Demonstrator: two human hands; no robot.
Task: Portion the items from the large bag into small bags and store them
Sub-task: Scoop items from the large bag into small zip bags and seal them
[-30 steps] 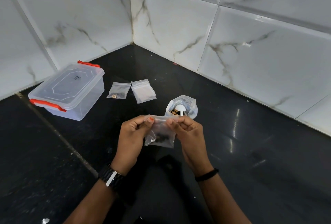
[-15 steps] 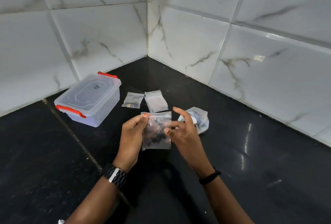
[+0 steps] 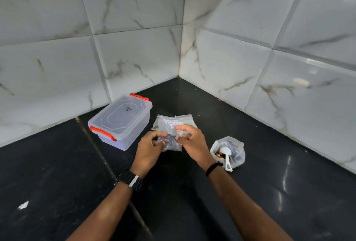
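Both hands, left hand (image 3: pixel 149 147) & right hand (image 3: pixel 192 140), pinch a filled zip bag (image 3: pixel 170 136); two small bags (image 3: pixel 185 118) lie behind, lidded storage box (image 3: pixel 123 121) unopened, large bag (image 3: pixel 229 150) w/ scoop (image 3: pixel 225 154) not empty.

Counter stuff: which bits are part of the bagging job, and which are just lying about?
In the job:
small bag, held by left hand and right hand
large bag
white scoop
lidded box
filled small bags

Just lying about:
white scrap

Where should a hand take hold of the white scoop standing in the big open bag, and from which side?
Probably by its handle. The scoop lies bowl-down in the big bag, with the handle sticking out over the rim toward the person. Pinch the flat handle end from the near side, likely with the right hand, which is closest; the bowl sits among the contents.
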